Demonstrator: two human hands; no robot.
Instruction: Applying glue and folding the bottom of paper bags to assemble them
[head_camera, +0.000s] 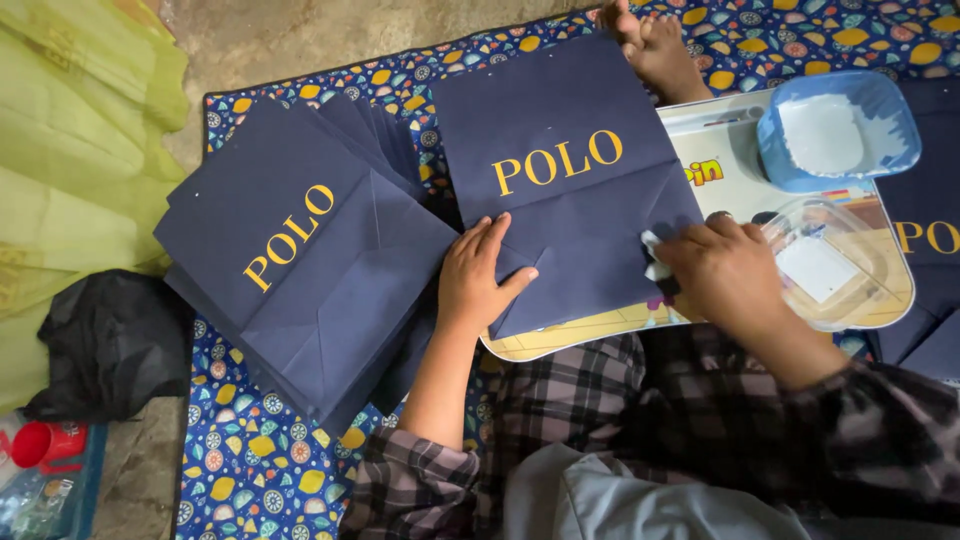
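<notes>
A navy paper bag (570, 170) with gold lettering lies flat across a tray on my lap. My left hand (478, 280) presses flat on its lower left corner, fingers spread. My right hand (725, 272) rests on the bag's lower right edge and pinches a small white wad (653, 256) against the paper. A stack of several identical navy bags (300, 270) lies fanned to the left of my left hand.
The bag rests on a pale printed tray (730, 180) that also carries a blue bowl (838, 130) of white paste and a clear plastic container (830, 265). More navy bags (925, 235) lie at right. A bare foot (655, 45), black bag (110, 345), green cloth (70, 130) and red cup (45, 443) surround the patterned mat (250, 460).
</notes>
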